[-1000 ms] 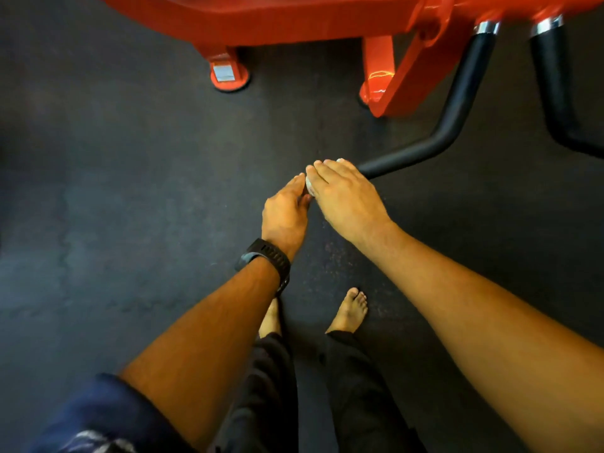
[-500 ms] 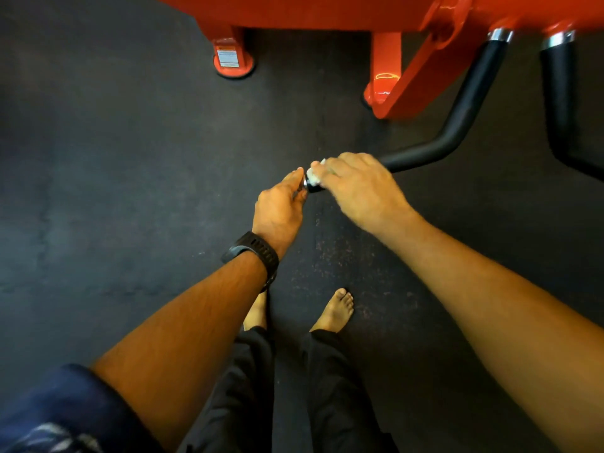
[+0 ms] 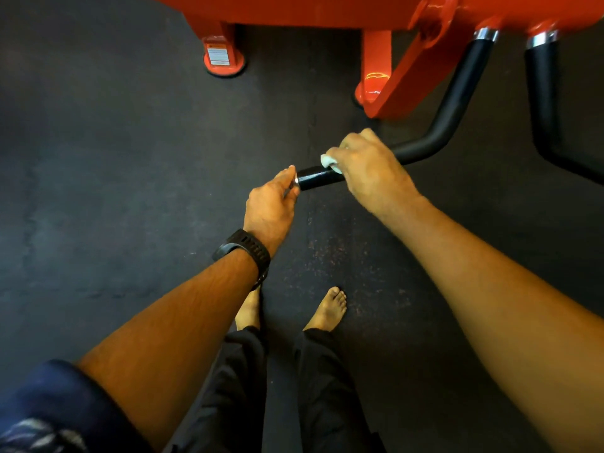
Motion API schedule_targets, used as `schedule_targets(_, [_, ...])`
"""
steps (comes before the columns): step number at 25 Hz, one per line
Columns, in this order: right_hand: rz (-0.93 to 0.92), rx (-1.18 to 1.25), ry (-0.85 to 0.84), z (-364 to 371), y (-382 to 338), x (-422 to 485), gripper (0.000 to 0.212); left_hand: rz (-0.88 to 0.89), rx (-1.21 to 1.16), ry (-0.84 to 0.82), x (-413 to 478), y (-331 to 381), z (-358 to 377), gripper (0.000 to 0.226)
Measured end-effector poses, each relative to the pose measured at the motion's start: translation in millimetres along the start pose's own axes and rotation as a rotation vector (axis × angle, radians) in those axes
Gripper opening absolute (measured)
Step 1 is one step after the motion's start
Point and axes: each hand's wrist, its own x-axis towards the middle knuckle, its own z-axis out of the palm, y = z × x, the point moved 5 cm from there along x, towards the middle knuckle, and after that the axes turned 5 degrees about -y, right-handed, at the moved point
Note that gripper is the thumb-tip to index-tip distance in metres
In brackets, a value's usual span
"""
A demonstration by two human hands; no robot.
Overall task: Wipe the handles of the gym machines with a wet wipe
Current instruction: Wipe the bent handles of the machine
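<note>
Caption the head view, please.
Right hand wraps a wet wipe round the black handle of a red gym machine while left hand pinches its end.

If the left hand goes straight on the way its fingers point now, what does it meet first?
The free end of the black handle: the left hand seems to pinch its metal cap. Further along that line sits the right hand, gripping the wet wipe on the handle.

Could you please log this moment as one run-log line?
right hand grips wet wipe on handle | left hand holds handle end
</note>
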Motion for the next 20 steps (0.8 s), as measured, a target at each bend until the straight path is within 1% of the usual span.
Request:
schedule_targets(1, [0.000,-0.001,0.005,4.0,-9.7,-2.9,0.032,-0.004,-0.011,0.003,-1.5,0.1,0.5,0.044])
schedule_targets(2, [-0.043,-0.047,-0.006,8.5,-21.5,-7.1,0.033,-0.004,-0.027,0.006,-2.7,1.0,0.6,0.045])
schedule_targets(3, [-0.085,-0.102,-0.013,12.0,-27.0,-11.9,0.028,-0.001,-0.036,0.009,-3.2,1.5,0.6,0.045])
schedule_targets(4, [-0.085,-0.128,-0.001,10.2,-23.0,-14.2,0.021,0.005,-0.031,0.011,-2.7,2.1,-0.2,0.045])
schedule_targets(5, [-0.022,-0.109,0.055,6.3,-10.3,-15.4,0.018,0.009,-0.014,0.007,-2.3,2.2,-1.0,0.044])
schedule_targets(7, [0.129,-0.061,0.207,-2.7,7.3,-24.3,0.020,0.005,0.003,-0.005,-2.1,2.3,-2.2,0.044])
schedule_targets(8, [0.124,-0.092,0.231,-1.1,4.3,-29.7,0.024,0.000,-0.006,-0.005,-3.0,2.6,-2.8,0.044])
schedule_targets(10, [-0.004,-0.185,0.176,9.6,-8.3,-39.9,0.031,0.004,-0.024,0.008,-5.1,5.1,-2.4,0.044])
schedule_targets(11, [-0.014,-0.159,0.159,11.5,-9.2,-42.1,0.034,0.019,-0.022,0.016,-6.3,6.7,-1.5,0.042])
schedule_targets(13, [0.122,-0.048,0.204,8.9,-3.1,-39.3,0.035,0.066,0.002,0.028,-7.7,9.1,-0.9,0.036])
schedule_targets(14, [0.153,-0.026,0.208,9.6,-8.1,-37.7,0.034,0.086,0.010,0.032,-8.0,8.7,-0.9,0.035])
schedule_targets(15, [0.125,-0.057,0.190,11.9,-16.7,-37.5,0.034,0.099,0.011,0.030,-8.2,7.1,0.0,0.035])
schedule_targets(17, [0.010,-0.122,0.141,13.4,-19.7,-42.6,0.034,0.100,0.008,0.013,-7.4,2.0,4.8,0.041])
schedule_targets(18, [0.028,-0.107,0.154,7.4,-7.7,-44.7,0.034,0.095,0.013,-0.001,-6.6,0.3,8.1,0.042])
schedule_targets(20, [0.228,-0.028,0.242,-6.2,17.0,-45.3,0.034,0.092,0.031,-0.013,-4.6,-0.8,12.4,0.041])
